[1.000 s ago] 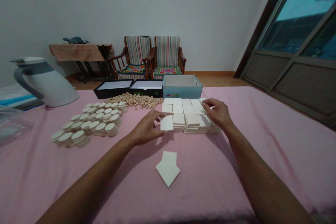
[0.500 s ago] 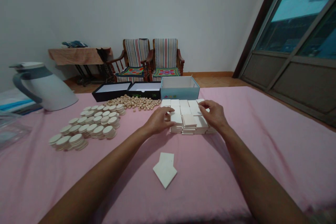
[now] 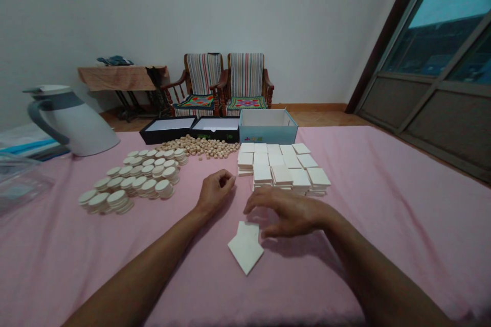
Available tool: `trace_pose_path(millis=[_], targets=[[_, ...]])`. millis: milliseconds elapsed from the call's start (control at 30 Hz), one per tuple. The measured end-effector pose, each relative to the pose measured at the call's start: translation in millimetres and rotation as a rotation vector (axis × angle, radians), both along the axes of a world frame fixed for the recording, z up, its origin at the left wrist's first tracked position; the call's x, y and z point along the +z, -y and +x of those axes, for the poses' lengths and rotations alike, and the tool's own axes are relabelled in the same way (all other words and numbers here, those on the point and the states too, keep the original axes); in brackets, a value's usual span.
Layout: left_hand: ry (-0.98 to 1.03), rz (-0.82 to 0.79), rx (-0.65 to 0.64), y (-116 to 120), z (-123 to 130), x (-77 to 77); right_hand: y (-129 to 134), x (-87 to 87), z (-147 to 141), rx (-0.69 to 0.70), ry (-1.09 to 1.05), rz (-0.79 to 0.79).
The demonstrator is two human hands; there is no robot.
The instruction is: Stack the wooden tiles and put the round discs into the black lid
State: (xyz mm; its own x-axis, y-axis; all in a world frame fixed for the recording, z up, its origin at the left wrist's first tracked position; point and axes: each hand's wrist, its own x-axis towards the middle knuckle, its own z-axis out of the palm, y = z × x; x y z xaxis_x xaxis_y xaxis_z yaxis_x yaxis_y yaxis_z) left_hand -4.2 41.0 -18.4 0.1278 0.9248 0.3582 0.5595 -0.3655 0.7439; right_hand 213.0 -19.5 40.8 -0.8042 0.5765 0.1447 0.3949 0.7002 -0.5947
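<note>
My left hand (image 3: 217, 190) rests on the pink cloth left of the tile stacks, fingers curled in, with nothing seen in them. My right hand (image 3: 286, 210) is open, thumb apart from the fingers, just above and right of two loose white square tiles (image 3: 246, 251). These two tiles overlap, one turned cornerwise toward me. Beyond my right hand stand rows of stacked white square tiles (image 3: 282, 173); the hand hides part of their front edge. At left are several stacks of round white discs (image 3: 130, 182).
A heap of small wooden cubes (image 3: 199, 147) lies before two black box parts (image 3: 217, 135) and a light blue box (image 3: 268, 133). A white and grey jug (image 3: 84, 125) stands at left, near a clear plastic container (image 3: 23, 184). Two wooden armchairs (image 3: 245, 79) are behind the table.
Both hands have come away from the square tile stacks. My left hand moved left and down to the cloth; my right hand moved toward me, over to the two loose tiles, opening.
</note>
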Motion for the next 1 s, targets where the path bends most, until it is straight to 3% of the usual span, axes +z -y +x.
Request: trace_pose_path(millis=[167,400,533,633,767,867,1000], targets=[[0.03,-0.047,-0.016,-6.7,-3.0,-10.1,8.6,-12.7,-24.7,0.252,0.182,0.024],[0.046,-0.079,-0.045,-8.3,-4.4,-10.9,8.5,-12.5,-28.4,0.19,0.175,0.108],[0.055,-0.097,-0.051,-8.7,-4.5,-11.3,0.6,1.3,2.3,0.009,0.059,0.121],[0.055,-0.104,-0.06,-9.6,-5.5,-12.3,-12.2,8.4,39.7,-0.268,0.033,0.221],[0.055,-0.108,-0.072,-10.0,-6.1,-12.9,-29.7,2.2,82.4,-0.63,0.141,0.281],[0.054,-0.11,-0.076,-9.9,-6.0,-12.6,-36.9,-7.1,96.6,-0.731,0.252,0.256],[0.051,-0.111,-0.079,-10.2,-6.1,-12.9,-38.1,-8.0,98.3,-0.729,0.251,0.239]])
